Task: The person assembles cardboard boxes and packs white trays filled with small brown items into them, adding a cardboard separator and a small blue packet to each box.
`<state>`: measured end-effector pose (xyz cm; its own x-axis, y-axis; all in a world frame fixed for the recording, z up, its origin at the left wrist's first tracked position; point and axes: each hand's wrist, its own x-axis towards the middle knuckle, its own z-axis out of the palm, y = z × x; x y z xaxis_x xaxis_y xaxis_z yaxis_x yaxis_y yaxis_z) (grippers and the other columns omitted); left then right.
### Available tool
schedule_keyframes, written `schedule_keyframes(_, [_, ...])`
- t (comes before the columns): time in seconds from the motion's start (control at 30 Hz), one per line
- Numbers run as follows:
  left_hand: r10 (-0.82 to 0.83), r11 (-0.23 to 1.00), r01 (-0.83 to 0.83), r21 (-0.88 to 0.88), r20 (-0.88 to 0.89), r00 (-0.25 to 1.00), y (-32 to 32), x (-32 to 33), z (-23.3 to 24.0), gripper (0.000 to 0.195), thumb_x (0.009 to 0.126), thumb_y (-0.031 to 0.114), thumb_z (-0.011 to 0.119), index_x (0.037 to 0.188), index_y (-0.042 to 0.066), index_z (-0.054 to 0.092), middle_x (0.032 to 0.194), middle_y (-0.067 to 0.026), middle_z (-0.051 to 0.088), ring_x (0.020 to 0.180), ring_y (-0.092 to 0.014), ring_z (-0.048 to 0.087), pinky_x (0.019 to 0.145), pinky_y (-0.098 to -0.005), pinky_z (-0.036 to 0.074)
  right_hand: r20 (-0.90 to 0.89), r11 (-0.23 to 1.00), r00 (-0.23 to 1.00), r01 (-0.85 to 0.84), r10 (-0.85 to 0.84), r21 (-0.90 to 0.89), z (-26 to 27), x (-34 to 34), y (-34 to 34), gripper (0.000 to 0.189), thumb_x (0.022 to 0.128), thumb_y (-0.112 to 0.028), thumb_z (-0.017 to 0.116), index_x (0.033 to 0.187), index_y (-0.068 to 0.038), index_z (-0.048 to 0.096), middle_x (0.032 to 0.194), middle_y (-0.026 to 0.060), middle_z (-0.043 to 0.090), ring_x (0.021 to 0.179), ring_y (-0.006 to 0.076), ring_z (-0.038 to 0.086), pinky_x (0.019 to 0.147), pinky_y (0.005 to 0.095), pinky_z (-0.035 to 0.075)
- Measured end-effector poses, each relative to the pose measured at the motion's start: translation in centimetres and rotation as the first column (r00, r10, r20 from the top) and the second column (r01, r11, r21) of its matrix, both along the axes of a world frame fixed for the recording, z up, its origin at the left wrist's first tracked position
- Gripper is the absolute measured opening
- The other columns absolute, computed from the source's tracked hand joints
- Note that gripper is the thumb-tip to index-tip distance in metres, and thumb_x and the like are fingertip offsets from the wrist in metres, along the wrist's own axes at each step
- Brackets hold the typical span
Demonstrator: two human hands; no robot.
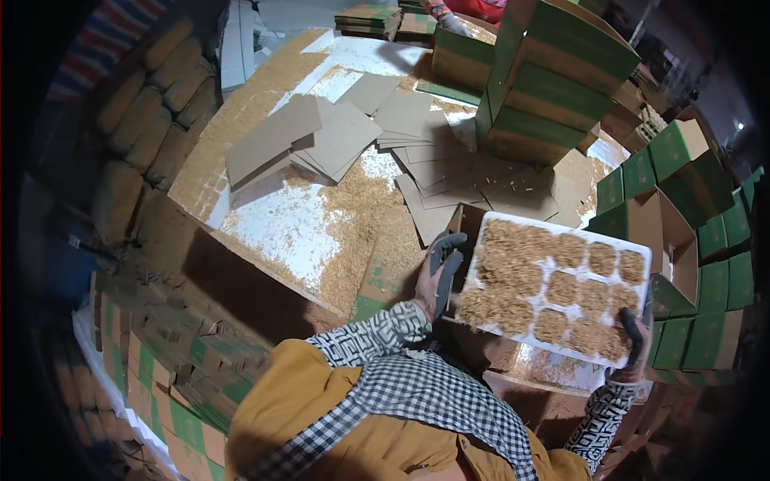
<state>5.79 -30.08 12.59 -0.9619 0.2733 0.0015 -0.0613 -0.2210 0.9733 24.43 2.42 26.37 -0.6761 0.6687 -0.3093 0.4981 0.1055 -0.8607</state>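
Note:
My right hand (636,349), in a dark-coated work glove, grips the right edge of a white foam tray (574,311), thumb on top. The tray is tilted, and loose tan husks or shavings (511,252) fill its square cells and heap over its left part. Beneath and behind it stands an open cardboard box (467,223), mostly hidden by the tray. My left hand (438,273), gloved as well, is at the box's left wall, fingers bent near its edge; whether it grips the wall cannot be made out.
Grey cardboard sheets (355,135) lie scattered over the husk-strewn white worktable (271,234). Tall green-and-brown cartons (547,102) stand at the back, beside another person's gloved hand (454,24). Stacked green cartons (713,288) fill the right; flattened cartons (180,373) and filled sacks (138,120) line the left.

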Motion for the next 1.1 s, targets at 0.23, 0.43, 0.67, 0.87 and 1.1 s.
schedule_keyframes(0.23, [0.273, 0.62, -0.167, -0.766, 0.011, 0.962, -5.2, -14.1, -10.6, 0.058, 0.085, 0.046, 0.05, 0.122, 0.001, 0.045, 0.12, -0.0171, 0.05, 0.111, -0.031, 0.048, 0.095, -0.0406, 0.037, 0.013, 0.976, 0.997, -0.076, 0.081, -0.203, -6.2, -7.7, -7.3, 0.052, 0.086, -0.019, 0.056, 0.132, -0.004, 0.036, 0.096, 0.0071, 0.059, 0.083, 0.0124, 0.056, 0.072, 0.0221, 0.045])
schedule_keyframes(0.43, [-0.116, 0.234, 0.213, -0.949, 0.19, 0.975, -0.7, -24.2, -14.6, 0.077, 0.07, 0.057, 0.061, 0.118, -0.001, 0.05, 0.114, -0.0207, 0.056, 0.107, -0.033, 0.054, 0.091, -0.0457, 0.04, 0.309, 0.662, 0.946, -0.293, 0.098, 0.69, -9.6, -8.7, -7.8, 0.049, 0.081, -0.029, 0.055, 0.121, -0.002, 0.047, 0.1, 0.0232, 0.059, 0.093, 0.0373, 0.057, 0.08, 0.0397, 0.046])
schedule_keyframes(0.67, [0.577, 0.637, -0.571, -0.519, -0.17, 0.799, -6.7, -28.7, -22.9, 0.048, 0.069, 0.007, 0.071, 0.112, -0.007, 0.053, 0.1, -0.0206, 0.062, 0.081, -0.027, 0.064, 0.069, -0.0342, 0.051, 0.604, 0.483, 0.795, -0.509, -0.055, 0.713, -9.6, -10.9, -9.1, 0.037, 0.076, -0.034, 0.062, 0.099, -0.006, 0.055, 0.083, 0.0107, 0.062, 0.079, 0.025, 0.062, 0.065, 0.0366, 0.049])
schedule_keyframes(0.87, [0.175, 0.913, -0.118, -0.39, 0.115, 0.978, -21.4, -29.0, -18.6, 0.033, 0.081, 0.028, 0.06, 0.102, 0.002, 0.058, 0.085, -0.0137, 0.061, 0.074, -0.026, 0.063, 0.066, -0.0359, 0.053, 0.807, 0.292, 0.489, -0.867, 0.331, 0.405, -13.3, -15.0, -9.8, 0.026, 0.074, -0.027, 0.058, 0.092, -0.009, 0.066, 0.094, 0.0117, 0.065, 0.088, 0.0221, 0.063, 0.069, 0.0337, 0.051])
schedule_keyframes(1.1, [-0.105, 0.89, 0.181, -0.418, 0.198, 0.974, -22.5, -16.9, -17.0, 0.028, 0.086, 0.028, 0.058, 0.1, 0.005, 0.062, 0.077, -0.0042, 0.062, 0.062, -0.013, 0.059, 0.056, -0.0306, 0.05, 0.308, 0.289, 0.796, -0.504, 0.522, 0.814, -15.2, -11.3, -9.1, 0.047, 0.074, -0.037, 0.064, 0.11, -0.007, 0.056, 0.095, 0.0149, 0.061, 0.093, 0.0295, 0.058, 0.079, 0.037, 0.047])
